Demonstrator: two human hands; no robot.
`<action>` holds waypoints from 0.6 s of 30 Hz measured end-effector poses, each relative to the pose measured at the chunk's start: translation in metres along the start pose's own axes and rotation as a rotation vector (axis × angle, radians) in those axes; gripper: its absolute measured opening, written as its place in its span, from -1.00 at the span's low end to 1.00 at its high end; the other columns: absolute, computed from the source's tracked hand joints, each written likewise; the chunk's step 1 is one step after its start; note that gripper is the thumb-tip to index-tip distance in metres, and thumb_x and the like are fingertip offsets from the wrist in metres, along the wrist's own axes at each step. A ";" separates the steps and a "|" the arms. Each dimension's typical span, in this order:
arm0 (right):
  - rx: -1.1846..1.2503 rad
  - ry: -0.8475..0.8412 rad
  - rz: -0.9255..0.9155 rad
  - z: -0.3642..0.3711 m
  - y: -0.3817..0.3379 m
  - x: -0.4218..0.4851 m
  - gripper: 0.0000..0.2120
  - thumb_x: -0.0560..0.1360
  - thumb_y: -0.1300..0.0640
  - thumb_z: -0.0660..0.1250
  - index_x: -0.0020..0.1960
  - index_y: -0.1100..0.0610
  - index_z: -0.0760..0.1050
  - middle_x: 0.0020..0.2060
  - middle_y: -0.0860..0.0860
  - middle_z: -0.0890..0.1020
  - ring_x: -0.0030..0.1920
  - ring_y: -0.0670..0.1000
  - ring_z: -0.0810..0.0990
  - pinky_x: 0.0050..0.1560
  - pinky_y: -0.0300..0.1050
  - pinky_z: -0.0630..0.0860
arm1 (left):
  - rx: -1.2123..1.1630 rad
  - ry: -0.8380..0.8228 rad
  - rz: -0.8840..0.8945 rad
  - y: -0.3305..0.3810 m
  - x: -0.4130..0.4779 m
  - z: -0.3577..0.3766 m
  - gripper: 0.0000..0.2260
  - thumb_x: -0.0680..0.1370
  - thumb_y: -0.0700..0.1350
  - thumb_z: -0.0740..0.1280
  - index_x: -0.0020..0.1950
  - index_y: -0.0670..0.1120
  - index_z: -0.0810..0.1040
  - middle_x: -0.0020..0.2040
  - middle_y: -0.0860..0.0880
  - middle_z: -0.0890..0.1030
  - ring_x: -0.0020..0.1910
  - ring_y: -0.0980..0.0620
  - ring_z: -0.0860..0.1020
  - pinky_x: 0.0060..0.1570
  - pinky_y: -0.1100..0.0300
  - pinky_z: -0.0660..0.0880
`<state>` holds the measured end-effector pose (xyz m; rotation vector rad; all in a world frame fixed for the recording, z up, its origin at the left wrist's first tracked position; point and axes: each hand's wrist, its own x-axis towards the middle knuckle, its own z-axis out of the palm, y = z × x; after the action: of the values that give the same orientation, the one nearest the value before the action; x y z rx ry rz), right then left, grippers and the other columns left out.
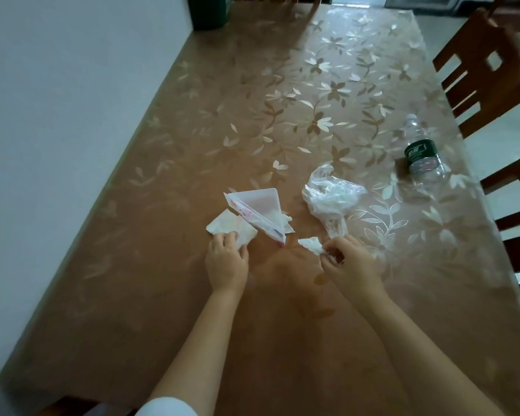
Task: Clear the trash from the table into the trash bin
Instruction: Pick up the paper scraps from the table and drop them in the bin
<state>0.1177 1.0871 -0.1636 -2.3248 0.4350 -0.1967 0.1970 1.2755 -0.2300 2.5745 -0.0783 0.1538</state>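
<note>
Two bare forearms reach out over the brown, flower-patterned surface [282, 340], with a bit of white sleeve [165, 406] showing at the near edge. The left hand [227, 262] lies knuckles up, its fingers curled over the near corner of a flat tissue [222, 228], which it grips against the surface. That tissue spreads away from the hand and runs under a white triangular wrapper [254, 210] with pink print along one edge; the wrapper lies just beyond the left hand and between the two hands.

The right hand [348, 261] is closed in a pinch on a small tissue wad [311, 244], which sticks out from its fingertips toward the wrapper. Just beyond its knuckles lies a crumpled clear plastic bag [330, 196]. The twisted tail of the bag comes down to the fingers; whether they touch it I cannot tell.

Farther off to the right, well apart from both hands and near the surface's edge, a clear bottle [421, 151] with a green label lies on its side. A dark green container [210, 10] stands at the far end against the white wall [72, 85], a long way from everything else. Wooden chairs [487, 70] line the right side.
</note>
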 end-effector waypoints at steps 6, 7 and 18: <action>0.040 0.008 0.033 0.008 0.003 -0.006 -0.92 0.34 0.36 0.36 -0.24 0.21 0.51 -0.32 -0.05 0.45 -0.36 -0.05 0.44 -0.28 -0.36 0.39 | -0.041 -0.025 0.018 -0.008 -0.010 -0.012 -0.88 0.41 -0.33 0.37 -0.07 -0.24 0.57 -0.11 -0.19 0.59 -0.16 -0.17 0.54 -0.26 0.09 0.43; 0.047 0.004 0.036 0.010 0.003 -0.009 -0.91 0.34 0.36 0.36 -0.25 0.20 0.50 -0.31 -0.03 0.46 -0.36 -0.02 0.44 -0.27 -0.26 0.44 | -0.055 -0.021 0.018 -0.009 -0.015 -0.016 -0.87 0.40 -0.34 0.37 -0.07 -0.23 0.57 -0.12 -0.18 0.58 -0.17 -0.16 0.54 -0.27 0.11 0.41; 0.051 0.055 0.059 -0.009 0.012 -0.065 -0.77 0.33 0.36 0.36 -0.32 0.07 0.42 -0.36 -0.09 0.41 -0.38 -0.14 0.42 -0.36 -0.43 0.30 | -0.239 -0.088 0.041 0.024 -0.097 -0.064 -0.87 0.42 -0.30 0.36 -0.07 -0.14 0.55 -0.15 0.02 0.52 -0.23 0.03 0.48 -0.32 0.28 0.39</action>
<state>0.0518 1.0972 -0.1669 -2.2576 0.5186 -0.2407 0.0930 1.2920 -0.1763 2.3410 -0.1724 0.0425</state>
